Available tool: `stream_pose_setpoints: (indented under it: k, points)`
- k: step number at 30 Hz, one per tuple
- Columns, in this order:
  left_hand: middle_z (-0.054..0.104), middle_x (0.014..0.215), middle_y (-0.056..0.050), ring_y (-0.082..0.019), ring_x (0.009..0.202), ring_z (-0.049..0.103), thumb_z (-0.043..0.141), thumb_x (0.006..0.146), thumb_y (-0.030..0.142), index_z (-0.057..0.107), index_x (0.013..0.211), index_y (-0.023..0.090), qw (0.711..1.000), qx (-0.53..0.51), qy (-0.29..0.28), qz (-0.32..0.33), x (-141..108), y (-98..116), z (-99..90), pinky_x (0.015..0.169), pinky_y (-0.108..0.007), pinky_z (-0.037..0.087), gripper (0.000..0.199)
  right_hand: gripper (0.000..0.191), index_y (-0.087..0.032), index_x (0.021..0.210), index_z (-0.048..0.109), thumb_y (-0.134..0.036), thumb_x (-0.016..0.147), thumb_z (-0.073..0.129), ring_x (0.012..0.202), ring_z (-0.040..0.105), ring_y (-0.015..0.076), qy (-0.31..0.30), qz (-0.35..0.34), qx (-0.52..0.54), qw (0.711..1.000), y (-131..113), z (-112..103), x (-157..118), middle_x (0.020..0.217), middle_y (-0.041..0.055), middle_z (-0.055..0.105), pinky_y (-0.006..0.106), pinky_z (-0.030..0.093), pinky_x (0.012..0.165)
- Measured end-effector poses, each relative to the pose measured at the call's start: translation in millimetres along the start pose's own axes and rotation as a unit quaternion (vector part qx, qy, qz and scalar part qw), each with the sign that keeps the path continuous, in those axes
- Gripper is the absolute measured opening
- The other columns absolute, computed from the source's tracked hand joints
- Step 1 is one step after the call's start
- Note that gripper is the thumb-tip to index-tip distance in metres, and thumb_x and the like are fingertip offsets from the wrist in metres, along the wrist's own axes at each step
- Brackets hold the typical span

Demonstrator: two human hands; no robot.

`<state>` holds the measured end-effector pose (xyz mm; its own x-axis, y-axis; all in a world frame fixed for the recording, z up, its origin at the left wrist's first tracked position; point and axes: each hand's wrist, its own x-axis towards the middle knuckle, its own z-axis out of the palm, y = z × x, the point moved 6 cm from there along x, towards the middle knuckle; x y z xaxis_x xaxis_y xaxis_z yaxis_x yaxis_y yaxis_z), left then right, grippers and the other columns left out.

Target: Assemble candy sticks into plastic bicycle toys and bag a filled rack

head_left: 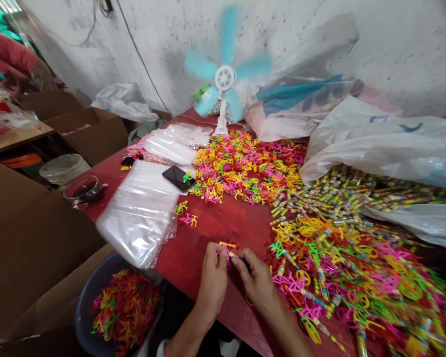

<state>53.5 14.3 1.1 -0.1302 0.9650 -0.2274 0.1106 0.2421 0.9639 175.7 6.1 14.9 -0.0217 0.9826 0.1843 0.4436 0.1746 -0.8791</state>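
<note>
My left hand (214, 272) is closed in a pinch on a small pink and yellow plastic toy bicycle piece (228, 245) above the front of the red table. Close beside it, my right hand (254, 277) has its thumb and finger pinched at the same spot. Whatever sits between those fingertips is too small to make out. Left of my hands lie a few loose pink and yellow bicycle pieces (188, 218). To the right spreads a big heap of colourful plastic pieces and wheels (330, 267), mixed with thin patterned tubes (334, 198).
A pile of bicycle pieces (241, 168) covers the table's back, before a spinning fan (224, 77). Clear plastic bags (137, 213), a phone (178, 178) and a glass cup (83, 190) lie left. Below stands a filled blue tub (82, 302). Another person (15, 57) bends at far left.
</note>
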Motion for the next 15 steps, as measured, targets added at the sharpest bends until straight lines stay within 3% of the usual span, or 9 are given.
stream_pose_setpoints:
  k: [5,10,13,15]
  points:
    - [0.053,0.079,-0.002,-0.018,0.076,0.049,0.041,0.089,0.036,0.043,0.074,0.023,0.999,0.035,-0.006,0.026,0.7,-4.8,-0.8,0.071,-0.029,0.039,0.020,0.026,-0.022,0.071,0.055,-0.038,0.091,0.049,0.054,0.055,0.0134,0.018,-0.024,-0.030,0.999,-0.1,1.0,-8.3,0.061,-0.0024,0.057,0.022,0.043,0.051]
    - [0.052,0.077,-0.002,-0.018,0.074,0.048,0.044,0.088,0.036,0.041,0.070,0.023,0.999,0.045,0.000,0.007,-4.9,-12.2,2.9,0.069,-0.029,0.039,0.022,0.022,-0.023,0.082,0.061,-0.037,0.092,0.047,0.060,0.063,0.0165,0.032,-0.038,-0.046,0.998,1.1,6.2,-22.9,0.068,0.0008,0.065,0.024,0.048,0.057]
    - [0.055,0.078,-0.003,-0.018,0.075,0.051,0.044,0.089,0.038,0.046,0.072,0.023,0.995,0.073,-0.057,0.038,-1.7,1.6,8.8,0.070,-0.029,0.041,0.023,0.030,-0.024,0.076,0.060,-0.043,0.093,0.045,0.055,0.060,0.0160,0.035,-0.011,-0.031,0.999,3.7,4.5,-24.6,0.063,0.0001,0.062,0.023,0.048,0.052]
    - [0.058,0.081,-0.004,-0.018,0.078,0.054,0.043,0.090,0.039,0.053,0.074,0.022,0.981,0.130,-0.107,0.097,10.5,19.9,6.1,0.075,-0.030,0.044,0.025,0.033,-0.024,0.075,0.060,-0.047,0.092,0.045,0.054,0.059,0.0160,0.053,0.002,-0.041,0.998,5.9,-12.6,-21.5,0.062,0.0003,0.063,0.023,0.048,0.049]
